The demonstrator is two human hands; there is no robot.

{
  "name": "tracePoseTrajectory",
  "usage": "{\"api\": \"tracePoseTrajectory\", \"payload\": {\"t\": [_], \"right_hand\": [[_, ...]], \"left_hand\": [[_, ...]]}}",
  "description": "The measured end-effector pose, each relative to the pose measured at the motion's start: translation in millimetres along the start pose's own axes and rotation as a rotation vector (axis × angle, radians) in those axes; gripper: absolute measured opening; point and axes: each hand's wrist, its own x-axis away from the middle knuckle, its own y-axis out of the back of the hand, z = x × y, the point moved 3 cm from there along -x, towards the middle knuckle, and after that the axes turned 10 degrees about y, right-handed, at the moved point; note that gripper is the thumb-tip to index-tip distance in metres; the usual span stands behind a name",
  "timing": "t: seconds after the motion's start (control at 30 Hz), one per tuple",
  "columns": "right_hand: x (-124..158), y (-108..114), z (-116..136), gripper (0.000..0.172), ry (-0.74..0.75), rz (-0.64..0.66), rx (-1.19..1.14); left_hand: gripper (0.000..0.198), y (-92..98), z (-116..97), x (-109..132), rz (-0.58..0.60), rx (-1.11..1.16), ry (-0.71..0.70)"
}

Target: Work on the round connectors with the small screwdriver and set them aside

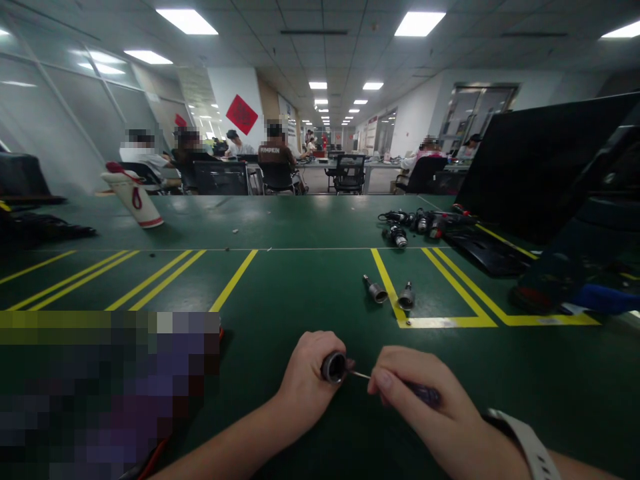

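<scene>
My left hand (313,367) is closed around a dark metal socket (333,368), its round open end facing me. In my right hand (425,393) is a screwdriver (425,395) with a dark handle and a thin shaft. The shaft points left, its tip at the side of the socket beside my left fingers; whether it touches cannot be made out. Beyond my hands two similar metal sockets lie on the green table: one socket (375,290) left of a yellow line, another socket (407,297) just right of it.
The green table (300,280) carries yellow tape lines. Black cylindrical parts with cables (397,235) lie at the back right, near a large dark screen (545,167). A paper cup (135,197) stands tilted in view at the back left. A blurred-out block covers the lower left. People sit farther back.
</scene>
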Motion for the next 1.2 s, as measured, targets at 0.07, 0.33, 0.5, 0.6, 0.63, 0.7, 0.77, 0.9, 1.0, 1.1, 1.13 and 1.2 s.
{"api": "tracePoseTrajectory", "payload": {"t": [0.07, 0.33, 0.5, 0.6, 0.63, 0.7, 0.77, 0.9, 1.0, 1.1, 1.13, 1.2], "right_hand": [[1, 0, -6, 0.032, -0.079, -0.027, -0.097], [-2, -5, -23, 0.029, -0.414, -0.242, -0.571], [-1, -6, -23, 0.029, -0.406, -0.257, -0.566], [0, -2, -16, 0.033, -0.27, -0.181, -0.36], [0, 0, -11, 0.033, -0.203, -0.14, -0.256], [0, 1, -3, 0.033, -0.084, -0.065, -0.078], [2, 1, 1, 0.033, -0.046, -0.03, -0.017], [3, -3, -11, 0.033, -0.188, -0.104, -0.246], [3, -6, -21, 0.033, -0.316, -0.195, -0.479], [2, -8, -23, 0.032, -0.38, -0.226, -0.558], [2, -7, -22, 0.032, -0.385, -0.225, -0.55], [2, -5, -18, 0.032, -0.339, -0.194, -0.461]], "left_hand": [[0.019, 1.3, -2, 1, 0.001, -0.006, -0.001], [0.021, 1.4, 2, 0, 0.009, 0.099, 0.081], [0.02, 0.7, 4, -1, 0.016, 0.19, 0.11], [0.018, 1.3, 2, 0, -0.008, 0.121, 0.082], [0.018, 1.4, 1, 0, -0.015, 0.083, 0.064], [0.018, 1.4, 0, 1, -0.019, 0.022, 0.032], [0.02, 1.9, -1, 1, -0.03, -0.005, 0.017], [0.02, 3.5, -1, 2, -0.055, 0.019, 0.026], [0.02, 3.9, 0, 2, -0.06, 0.069, 0.044], [0.021, 3.6, 1, 2, -0.046, 0.104, 0.05], [0.022, 3.5, 1, 2, -0.041, 0.107, 0.047], [0.021, 3.4, 0, 1, -0.038, 0.095, 0.035]]}}
